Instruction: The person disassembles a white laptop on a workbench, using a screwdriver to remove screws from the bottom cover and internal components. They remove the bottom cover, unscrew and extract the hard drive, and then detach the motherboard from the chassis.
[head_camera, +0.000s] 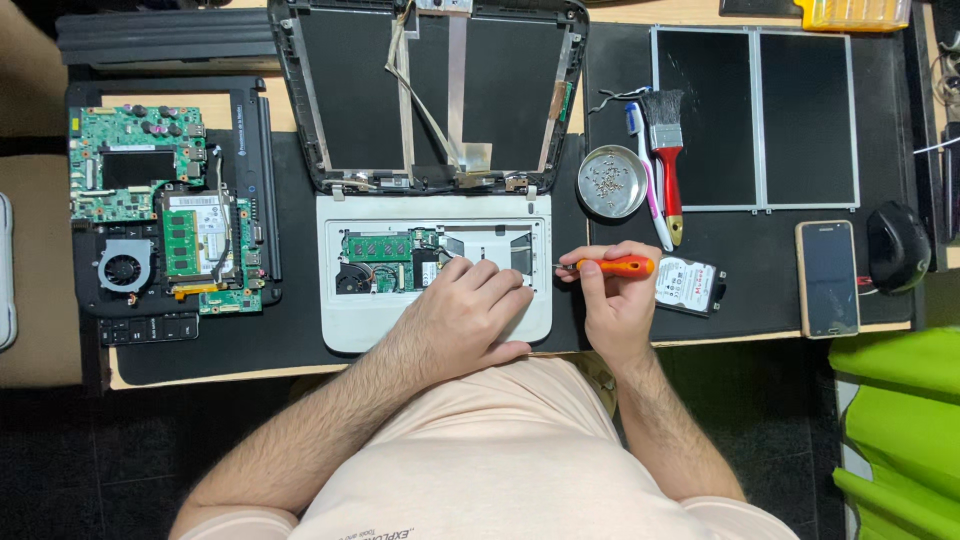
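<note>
A small white laptop base (345, 320) lies open in front of me, its green circuit board (380, 250) and fan exposed. The black lid shell (430, 90), screen removed, stands behind it with loose ribbon cables. My left hand (470, 310) rests flat on the base's lower right part, fingers curled and holding nothing. My right hand (615, 300) grips an orange-handled screwdriver (615, 266), held level with its tip pointing left toward the base's right edge.
A second stripped laptop (165, 200) with green boards sits at the left. A round metal dish of screws (612, 182), a red-handled brush (667, 150), a toothbrush, a hard drive (690, 285), two dark screen panels (755, 118), a phone (827, 278) and a mouse (897, 246) lie to the right.
</note>
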